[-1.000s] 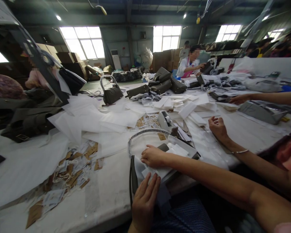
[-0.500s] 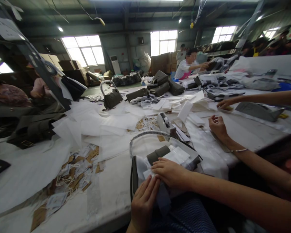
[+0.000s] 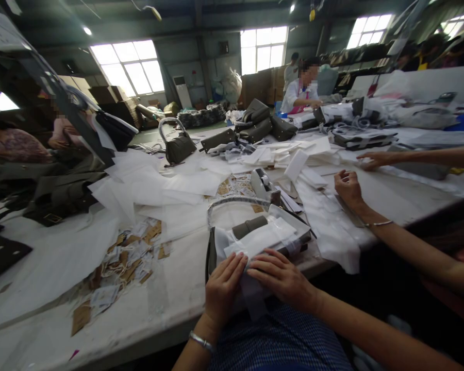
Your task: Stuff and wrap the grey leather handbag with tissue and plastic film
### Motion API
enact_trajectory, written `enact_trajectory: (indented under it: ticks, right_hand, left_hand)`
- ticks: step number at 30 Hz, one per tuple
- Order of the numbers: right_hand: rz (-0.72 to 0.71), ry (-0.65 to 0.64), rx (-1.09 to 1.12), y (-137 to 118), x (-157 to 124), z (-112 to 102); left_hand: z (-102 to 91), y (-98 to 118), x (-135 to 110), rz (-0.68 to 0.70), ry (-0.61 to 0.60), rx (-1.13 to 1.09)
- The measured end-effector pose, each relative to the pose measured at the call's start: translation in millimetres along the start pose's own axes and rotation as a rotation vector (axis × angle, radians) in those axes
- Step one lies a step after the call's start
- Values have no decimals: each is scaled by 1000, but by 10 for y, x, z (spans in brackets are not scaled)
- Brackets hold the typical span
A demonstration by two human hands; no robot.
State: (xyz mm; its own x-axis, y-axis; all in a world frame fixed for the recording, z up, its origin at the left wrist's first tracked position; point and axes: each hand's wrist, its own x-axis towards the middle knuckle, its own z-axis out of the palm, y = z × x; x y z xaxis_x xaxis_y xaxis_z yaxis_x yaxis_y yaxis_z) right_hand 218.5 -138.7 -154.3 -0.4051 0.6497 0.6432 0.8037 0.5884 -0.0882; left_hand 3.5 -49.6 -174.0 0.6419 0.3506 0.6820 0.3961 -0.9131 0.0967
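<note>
Dark bag (image 3: 250, 227) at bench's (image 3: 185, 304) near edge, white sheet (image 3: 268, 236) over it, left hand (image 3: 223, 286) and right hand (image 3: 282, 278) on its near side, grip fingers together, pinch can't tell, best pressed evenly against skewing, tag pile (image 3: 127, 257) leftward.

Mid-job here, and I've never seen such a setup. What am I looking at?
There is no machine: these are a person's own bare hands, seen by one camera worn on the head, looking forward and down. The left hand, with a silvery bracelet at its wrist, and the right hand have their fingers on a thin white sheet lying over a dark grey-green handbag with an arched, pale-grey handle; gripping or only pressing, I cannot tell. On the whitish table lie brown and white tags with strings and loose white sheets. The hands farther right are not this person's.
</note>
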Motion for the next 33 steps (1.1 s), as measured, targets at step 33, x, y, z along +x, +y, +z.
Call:
enact_trajectory:
  ticks: [33]
  right_hand:
    - [-50,121,12,68,-85,77]
  left_hand:
    - [-70,76,99,-257,-198,-134]
